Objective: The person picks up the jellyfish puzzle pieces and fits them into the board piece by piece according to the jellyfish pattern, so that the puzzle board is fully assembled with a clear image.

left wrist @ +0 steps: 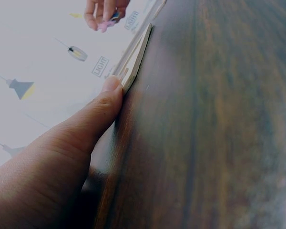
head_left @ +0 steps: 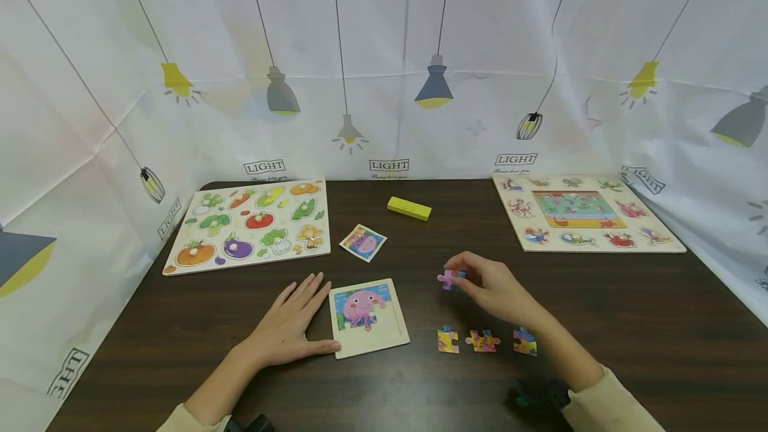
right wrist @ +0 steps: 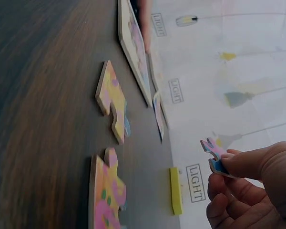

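A wooden puzzle tray [head_left: 391, 340] with a part-filled pink octopus picture [head_left: 361, 305] lies at centre left on the table. My left hand [head_left: 291, 329] rests flat beside it with fingers spread, the thumb touching the tray's lower left corner and the fingertips near its upper left. Above the table, to the tray's right, my right hand [head_left: 495, 289] pinches a pink and blue jigsaw piece [right wrist: 218, 160] between thumb and fingers. Below that hand lie a yellow jigsaw piece [head_left: 447, 340], a yellow and pink one [head_left: 483, 341] and a blue and yellow one [head_left: 525, 343].
A vegetable puzzle board [head_left: 282, 245] lies at the back left, and a sea-animal board [head_left: 510, 222] at the back right. Between them are a small picture card [head_left: 363, 243] and a yellow block [head_left: 409, 209]. A curtain printed with lamps [head_left: 384, 39] hangs behind the dark table [head_left: 420, 392].
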`<action>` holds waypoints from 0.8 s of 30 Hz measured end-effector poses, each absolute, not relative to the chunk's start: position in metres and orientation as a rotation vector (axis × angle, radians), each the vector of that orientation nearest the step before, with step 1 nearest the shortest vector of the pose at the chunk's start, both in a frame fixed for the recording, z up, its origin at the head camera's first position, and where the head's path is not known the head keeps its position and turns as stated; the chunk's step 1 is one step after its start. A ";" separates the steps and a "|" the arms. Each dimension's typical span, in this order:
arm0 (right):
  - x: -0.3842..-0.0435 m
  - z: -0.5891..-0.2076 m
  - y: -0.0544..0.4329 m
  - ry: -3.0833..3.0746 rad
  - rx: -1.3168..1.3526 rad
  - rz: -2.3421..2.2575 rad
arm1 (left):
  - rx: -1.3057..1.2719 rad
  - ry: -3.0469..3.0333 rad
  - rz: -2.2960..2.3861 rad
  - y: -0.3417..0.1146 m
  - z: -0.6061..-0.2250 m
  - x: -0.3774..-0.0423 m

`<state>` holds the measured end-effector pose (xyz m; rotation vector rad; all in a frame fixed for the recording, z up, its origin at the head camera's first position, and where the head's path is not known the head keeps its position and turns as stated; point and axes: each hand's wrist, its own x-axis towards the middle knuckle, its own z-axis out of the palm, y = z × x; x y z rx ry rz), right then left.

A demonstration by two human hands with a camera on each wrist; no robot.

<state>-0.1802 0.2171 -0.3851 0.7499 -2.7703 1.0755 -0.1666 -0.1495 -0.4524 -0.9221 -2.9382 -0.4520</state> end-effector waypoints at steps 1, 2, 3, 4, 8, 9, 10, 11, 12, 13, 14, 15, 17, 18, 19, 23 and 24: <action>-0.181 -0.385 0.215 -2.770 0.764 1.077 | -0.923 -2.941 -0.453 -0.150 -0.452 -0.167; -0.182 -0.385 0.213 -2.770 0.775 1.083 | -0.921 -2.947 -0.452 -0.150 -0.452 -0.167; -0.183 -0.385 0.210 -2.770 0.787 1.088 | -0.922 -2.949 -0.456 -0.150 -0.453 -0.167; -0.183 -0.385 0.208 -2.769 0.798 1.093 | -0.922 -2.950 -0.458 -0.150 -0.453 -0.167; -0.185 -0.385 0.198 -2.755 0.847 1.110 | -0.921 -2.950 -0.456 -0.150 -0.453 -0.167; -0.186 -0.385 0.195 -2.752 0.860 1.109 | -0.921 -2.948 -0.454 -0.150 -0.453 -0.167; -0.186 -0.385 0.193 -2.752 0.869 1.110 | -0.922 -2.946 -0.452 -0.150 -0.453 -0.167; -0.186 -0.385 0.190 -2.753 0.878 1.111 | -0.921 -2.945 -0.450 -0.150 -0.453 -0.167; -0.187 -0.386 0.188 -2.755 0.888 1.108 | -0.921 -2.945 -0.451 -0.150 -0.452 -0.167; -0.188 -0.386 0.185 -2.758 0.897 1.106 | -0.921 -2.943 -0.451 -0.150 -0.452 -0.167; -0.188 -0.387 0.183 -2.763 0.904 1.105 | -0.921 -2.941 -0.453 -0.149 -0.452 -0.167; -0.189 -0.387 0.180 -2.767 0.913 1.105 | -0.923 -2.937 -0.454 -0.149 -0.452 -0.167; -0.190 -0.389 0.176 -2.775 0.934 1.107 | -0.924 -2.935 -0.455 -0.149 -0.453 -0.167; -0.190 -0.389 0.174 -2.776 0.947 1.106 | -0.924 -2.935 -0.457 -0.149 -0.453 -0.167; -0.190 -0.390 0.172 -2.776 0.960 1.113 | -0.923 -2.935 -0.453 -0.150 -0.453 -0.167; -0.191 -0.392 0.163 -2.770 1.017 1.126 | -0.921 -2.942 -0.455 -0.150 -0.453 -0.168; -0.191 -0.393 0.160 -2.770 1.031 1.128 | -0.920 -2.945 -0.453 -0.150 -0.453 -0.168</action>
